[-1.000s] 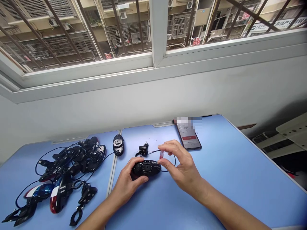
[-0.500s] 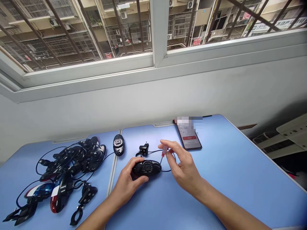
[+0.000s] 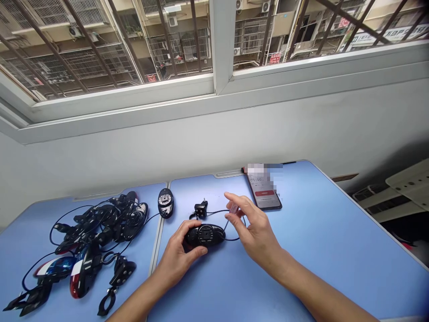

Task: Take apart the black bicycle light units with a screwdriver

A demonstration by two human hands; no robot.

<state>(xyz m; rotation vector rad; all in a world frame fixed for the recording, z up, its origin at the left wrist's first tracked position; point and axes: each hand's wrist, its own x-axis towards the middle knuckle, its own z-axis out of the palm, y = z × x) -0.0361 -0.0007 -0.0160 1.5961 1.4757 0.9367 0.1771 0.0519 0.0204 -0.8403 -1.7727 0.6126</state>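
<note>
My left hand point(image 3: 177, 255) grips the left end of a black oval bicycle horn point(image 3: 207, 235), which lies on the blue table with its round grille facing up. In the fingers of my right hand point(image 3: 256, 230) is a small screwdriver point(image 3: 233, 208) with a clear and red handle. Its thin shaft slants down to the horn's right end; I cannot make out the screw there. A black cable point(image 3: 217, 211) loops from the horn to a small black switch with a clamp point(image 3: 201, 209), lying just behind it.
On the left, several tangled horns with cables and clamps point(image 3: 107, 219) cover the table point(image 3: 301, 268). An oval horn part point(image 3: 166, 203) lies by the table seam. A phone point(image 3: 264, 192) showing a timer lies behind my right hand. Wall and barred window stand beyond.
The fingers of my right hand have shifted slightly around the screwdriver handle, which appears turned. My left hand and the horn have stayed in place.
</note>
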